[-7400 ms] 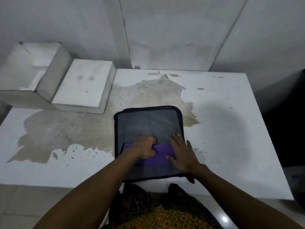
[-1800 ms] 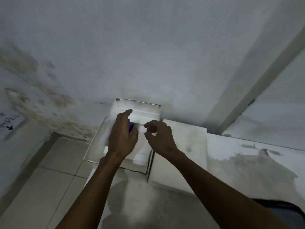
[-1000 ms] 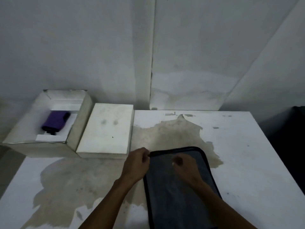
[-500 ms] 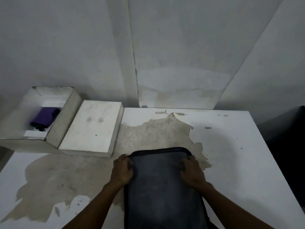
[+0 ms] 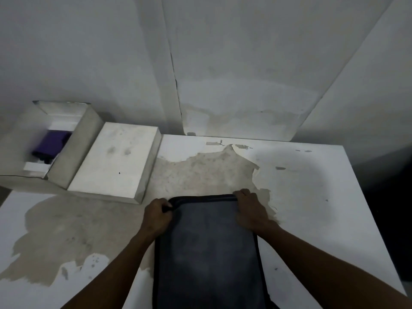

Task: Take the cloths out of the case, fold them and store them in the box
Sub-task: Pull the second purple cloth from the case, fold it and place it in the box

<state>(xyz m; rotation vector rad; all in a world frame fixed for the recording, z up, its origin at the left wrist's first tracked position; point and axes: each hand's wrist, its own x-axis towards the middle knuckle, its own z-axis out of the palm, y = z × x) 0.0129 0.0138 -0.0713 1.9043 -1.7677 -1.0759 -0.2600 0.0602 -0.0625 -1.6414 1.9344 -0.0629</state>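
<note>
A dark mesh case [image 5: 207, 248] with a black zip border lies flat on the white table [image 5: 312, 197], near the front edge. My left hand [image 5: 157, 216] grips its far left corner, fingers curled over the rim. My right hand [image 5: 250, 210] holds the far right corner the same way. At the far left stands an open white box [image 5: 82, 139], and a folded purple cloth [image 5: 52, 144] lies inside it. No cloth shows through the case's mesh.
The box's white lid [image 5: 116, 161] lies on the table between the box and the case. The tabletop has a large worn brown patch [image 5: 200, 172]. Walls close off the back, and a dark gap runs along the table's right edge.
The purple cloth went from the case into the box. Both hands came back and took hold of the case's far corners; in the last half second they barely moved.
</note>
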